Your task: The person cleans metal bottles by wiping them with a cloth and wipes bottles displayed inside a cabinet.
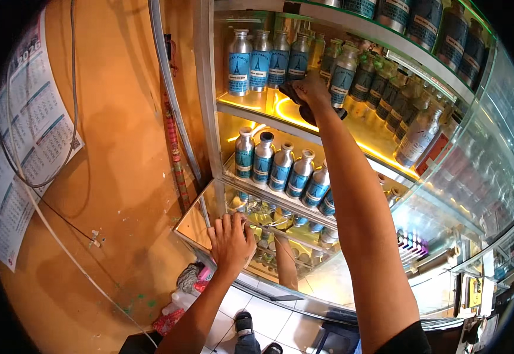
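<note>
My right hand [313, 92] reaches onto a lit glass shelf, holding what looks like a black cloth [308, 114] against the shelf surface. Left of it stand silver metal bottles [239, 66] with blue labels; another labelled bottle [343, 77] is just to its right. The fingertips are partly hidden by the hand and the dark material. Lower down, my left hand [231, 241] rests palm down, fingers spread, on a mirrored panel [199, 221] of the display cabinet, holding nothing visible. A row of similar bottles [279, 170] stands on the shelf above that hand.
Glass panes [456, 159] bound the cabinet at right. More bottles [425, 22] fill the top shelf. An orange wall [120, 177] with a calendar [31, 146] and hanging cables is at left. Below are white floor tiles [270, 312] and bundled items by the wall.
</note>
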The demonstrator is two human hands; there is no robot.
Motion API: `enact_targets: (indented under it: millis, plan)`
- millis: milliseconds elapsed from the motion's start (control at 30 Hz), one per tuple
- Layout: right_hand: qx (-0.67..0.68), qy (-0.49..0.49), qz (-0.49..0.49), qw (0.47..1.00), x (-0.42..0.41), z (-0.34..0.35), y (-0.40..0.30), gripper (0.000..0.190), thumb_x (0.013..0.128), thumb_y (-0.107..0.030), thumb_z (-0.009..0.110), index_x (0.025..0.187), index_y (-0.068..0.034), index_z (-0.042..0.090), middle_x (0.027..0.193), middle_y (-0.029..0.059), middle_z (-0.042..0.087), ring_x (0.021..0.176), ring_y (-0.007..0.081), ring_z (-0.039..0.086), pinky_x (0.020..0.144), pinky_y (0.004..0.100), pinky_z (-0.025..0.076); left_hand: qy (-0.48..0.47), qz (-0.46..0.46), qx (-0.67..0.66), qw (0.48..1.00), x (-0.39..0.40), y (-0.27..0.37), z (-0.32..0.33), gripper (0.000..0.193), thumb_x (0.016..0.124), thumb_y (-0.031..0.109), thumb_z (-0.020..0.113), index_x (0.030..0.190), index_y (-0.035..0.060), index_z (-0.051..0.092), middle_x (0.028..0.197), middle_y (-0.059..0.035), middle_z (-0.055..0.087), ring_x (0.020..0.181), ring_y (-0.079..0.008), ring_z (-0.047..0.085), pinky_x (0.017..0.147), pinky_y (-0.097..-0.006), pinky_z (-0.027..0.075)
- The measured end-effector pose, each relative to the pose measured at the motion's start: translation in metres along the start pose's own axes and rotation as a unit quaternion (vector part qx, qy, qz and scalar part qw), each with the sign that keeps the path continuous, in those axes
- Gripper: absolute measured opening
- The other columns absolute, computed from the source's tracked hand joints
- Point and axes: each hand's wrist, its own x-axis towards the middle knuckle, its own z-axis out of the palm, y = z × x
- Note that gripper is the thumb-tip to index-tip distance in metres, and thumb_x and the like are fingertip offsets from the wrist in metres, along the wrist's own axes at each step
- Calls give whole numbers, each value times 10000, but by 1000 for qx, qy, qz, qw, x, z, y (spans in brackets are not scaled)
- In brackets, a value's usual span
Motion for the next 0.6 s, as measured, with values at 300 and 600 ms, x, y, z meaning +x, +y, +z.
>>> enact_targets:
  millis: [300, 600]
  plan:
    - [-21, 15, -4, 1000, -17, -7, -12, 435, 761, -301, 731, 1128, -72, 687, 1238, 173, 646, 1148, 360, 620, 931, 453, 509, -7, -8, -10, 1000, 0, 0, -4, 193, 858, 205, 601, 1018, 99, 579, 950, -92, 550, 934, -283, 503, 817, -420, 344]
    - [-33, 39, 41, 998, -19, -8, -18, 445, 773, -286, 718, 1165, -83, 661, 1267, 158, 634, 1161, 348, 615, 955, 450, 504, -11, -10, -8, 1000, 0, 2, -4, 210, 869, 235, 574, 1023, 92, 579, 956, -94, 556, 938, -285, 506, 829, -420, 346]
